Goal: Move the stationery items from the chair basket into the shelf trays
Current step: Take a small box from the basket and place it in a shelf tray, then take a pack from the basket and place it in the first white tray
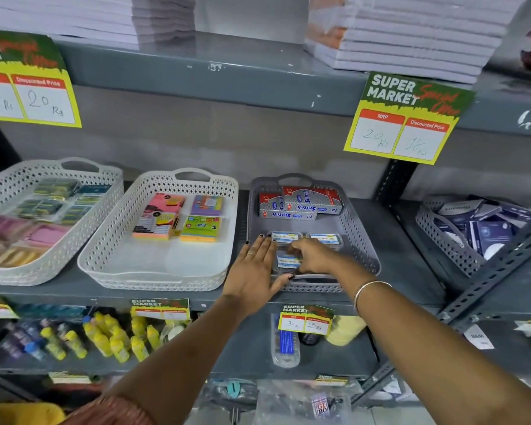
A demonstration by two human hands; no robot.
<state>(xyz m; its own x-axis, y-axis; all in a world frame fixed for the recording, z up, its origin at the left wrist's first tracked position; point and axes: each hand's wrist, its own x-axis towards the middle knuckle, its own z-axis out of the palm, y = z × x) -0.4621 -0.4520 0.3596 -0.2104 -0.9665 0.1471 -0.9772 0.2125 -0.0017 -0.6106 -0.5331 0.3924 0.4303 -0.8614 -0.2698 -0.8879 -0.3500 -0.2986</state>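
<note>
Both hands in grey tray (362, 240) — left hand (255, 268) flat open, right hand (311, 256) pinching crosswise box (287, 261).

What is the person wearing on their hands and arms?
Both forearms are bare. The left hand has a thin ring on one finger and dark polish on its nails. The right hand has a slim, pale metal bangle at the wrist. At the bottom edge, a ribbed orange-brown sleeve shows on the left arm.

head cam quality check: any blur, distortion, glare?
Head view: strong wide-angle bowing of the shelf edge; left white tray and frame corners smeared soft; grey tray and both hands, left hand, right hand, fairly sharp; lighting flat, no harsh glare.
</note>
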